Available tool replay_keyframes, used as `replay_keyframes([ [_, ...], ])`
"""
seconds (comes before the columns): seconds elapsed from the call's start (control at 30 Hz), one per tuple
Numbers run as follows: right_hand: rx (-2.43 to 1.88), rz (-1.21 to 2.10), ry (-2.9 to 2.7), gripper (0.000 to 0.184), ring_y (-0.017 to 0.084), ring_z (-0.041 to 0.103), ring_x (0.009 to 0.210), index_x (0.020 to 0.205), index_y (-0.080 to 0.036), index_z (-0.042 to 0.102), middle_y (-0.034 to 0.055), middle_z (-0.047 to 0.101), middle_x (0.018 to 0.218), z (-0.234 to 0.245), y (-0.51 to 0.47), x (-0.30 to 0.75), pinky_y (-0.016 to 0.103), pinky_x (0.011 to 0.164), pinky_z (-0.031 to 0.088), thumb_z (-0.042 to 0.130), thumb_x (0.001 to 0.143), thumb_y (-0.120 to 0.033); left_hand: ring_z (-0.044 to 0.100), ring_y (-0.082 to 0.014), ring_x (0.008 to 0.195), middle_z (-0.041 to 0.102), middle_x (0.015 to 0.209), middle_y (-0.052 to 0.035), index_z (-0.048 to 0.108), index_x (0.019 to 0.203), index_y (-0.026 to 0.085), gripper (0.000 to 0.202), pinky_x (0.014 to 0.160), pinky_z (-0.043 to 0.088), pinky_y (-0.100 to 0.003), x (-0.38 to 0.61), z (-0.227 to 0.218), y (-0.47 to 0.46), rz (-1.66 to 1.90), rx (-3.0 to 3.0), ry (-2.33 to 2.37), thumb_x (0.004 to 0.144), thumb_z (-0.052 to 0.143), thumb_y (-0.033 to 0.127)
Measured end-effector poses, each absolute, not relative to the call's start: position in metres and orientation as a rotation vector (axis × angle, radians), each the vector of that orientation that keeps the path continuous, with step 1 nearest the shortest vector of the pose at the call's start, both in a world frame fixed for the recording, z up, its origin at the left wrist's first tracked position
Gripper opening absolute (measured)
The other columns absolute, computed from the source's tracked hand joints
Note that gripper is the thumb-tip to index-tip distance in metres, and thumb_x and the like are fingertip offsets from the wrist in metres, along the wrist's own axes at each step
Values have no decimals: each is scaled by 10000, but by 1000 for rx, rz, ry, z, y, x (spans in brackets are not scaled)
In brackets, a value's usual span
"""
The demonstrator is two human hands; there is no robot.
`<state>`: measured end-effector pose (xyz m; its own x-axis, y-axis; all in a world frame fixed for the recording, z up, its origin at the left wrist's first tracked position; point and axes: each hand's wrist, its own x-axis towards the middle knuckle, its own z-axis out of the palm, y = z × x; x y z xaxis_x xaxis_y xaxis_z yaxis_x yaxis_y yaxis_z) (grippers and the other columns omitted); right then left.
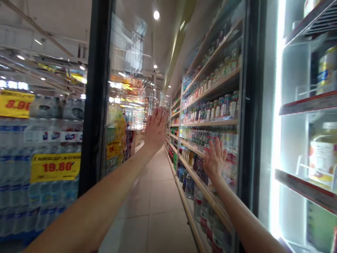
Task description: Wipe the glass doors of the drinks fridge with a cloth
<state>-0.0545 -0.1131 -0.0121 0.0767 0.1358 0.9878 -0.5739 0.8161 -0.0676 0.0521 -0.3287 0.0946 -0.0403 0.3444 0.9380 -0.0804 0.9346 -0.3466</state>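
My left hand (pixel 155 128) and right hand (pixel 214 160) are spread open, holding nothing, palms at the glass cooler door (pixel 202 109), with the tiled aisle floor (pixel 150 196) running ahead beside it.

A yellow rectangular price sign (pixel 15 104) at the far left reads 8.90 in red digits. Below it, a second yellow sign (pixel 55 167), over shrink-wrapped water bottles (pixel 15 168), reads 19.80; its small line above and the bottle labels are too blurred to read.
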Motion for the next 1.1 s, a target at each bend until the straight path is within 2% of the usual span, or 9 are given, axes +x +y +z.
replay_keyframes([
  [0.07, 386, 558, -1401, 500, 283, 264, 1379, 1402, -223, 350, 128, 375, 1451, -12, -113, -55, 567, 1074, 221, 359, 906, -291, 145, -243, 1407, 294, 1487, -111, 287, 1416, 159, 526, 1120, 241, -449, 52, 84, -326, 400, -261, -1591, 895, 358, 166],
  [0.23, 395, 574, -1413, 484, 272, 266, 1380, 1392, -221, 365, 127, 387, 1444, -12, -114, -54, 557, 1076, 228, 344, 913, -289, 154, -179, 1406, 299, 1490, -35, 308, 1404, 188, 508, 1137, 213, -367, 48, 45, -311, 864, -807, -1676, 898, 342, 164],
  [0.43, 467, 600, -1433, 505, 259, 261, 1383, 1412, -216, 321, 126, 369, 1456, -13, -103, -51, 553, 1077, 233, 328, 910, -269, 132, -241, 1409, 303, 1482, -112, 297, 1409, 135, 511, 1122, 230, -451, 40, 67, -296, 467, -324, -1628, 899, 325, 154],
  [0.6, 430, 663, -1445, 518, 253, 291, 1370, 1418, -214, 306, 139, 370, 1452, -17, -72, -48, 541, 1072, 246, 341, 907, -298, 208, -200, 1394, 328, 1479, -32, 350, 1383, 172, 494, 1140, 200, -381, 32, 50, -281, 844, -882, -1668, 890, 338, 155],
  [0.67, 386, 704, -1454, 514, 256, 308, 1362, 1409, -218, 321, 139, 377, 1448, -21, -58, -47, 551, 1063, 251, 331, 903, -310, 222, -201, 1390, 333, 1477, -38, 339, 1389, 170, 494, 1138, 200, -383, 28, 58, -274, 808, -858, -1667, 895, 336, 157],
  [0.8, 326, 766, -1458, 516, 268, 324, 1352, 1396, -203, 345, 151, 384, 1440, -29, -34, -44, 569, 1046, 266, 324, 894, -322, 204, -254, 1394, 323, 1475, -108, 329, 1395, 124, 493, 1125, 216, -438, 14, 76, -249, 492, -522, -1654, 903, 335, 163],
  [0.87, 317, 780, -1440, 515, 271, 339, 1343, 1390, -195, 356, 155, 389, 1436, -33, -25, -42, 567, 1044, 280, 339, 893, -328, 224, -257, 1387, 339, 1468, -99, 358, 1379, 124, 481, 1122, 228, -440, 6, 68, -232, 521, -591, -1684, 901, 341, 170],
  [1.0, 320, 790, -1427, 501, 269, 344, 1339, 1387, -189, 357, 156, 384, 1438, -43, -13, -38, 568, 1048, 296, 341, 901, -310, 322, -195, 1349, 413, 1431, -29, 459, 1310, 167, 422, 1113, 271, -371, -4, 49, -208, 817, -1051, -1710, 909, 328, 188],
  [1.1, 311, 788, -1433, 493, 267, 336, 1345, 1384, -176, 361, 159, 390, 1432, -51, -4, -37, 562, 1056, 302, 339, 905, -294, 290, -223, 1364, 381, 1448, -56, 416, 1343, 143, 454, 1112, 266, -405, -9, 61, -195, 655, -859, -1710, 905, 301, 143],
])
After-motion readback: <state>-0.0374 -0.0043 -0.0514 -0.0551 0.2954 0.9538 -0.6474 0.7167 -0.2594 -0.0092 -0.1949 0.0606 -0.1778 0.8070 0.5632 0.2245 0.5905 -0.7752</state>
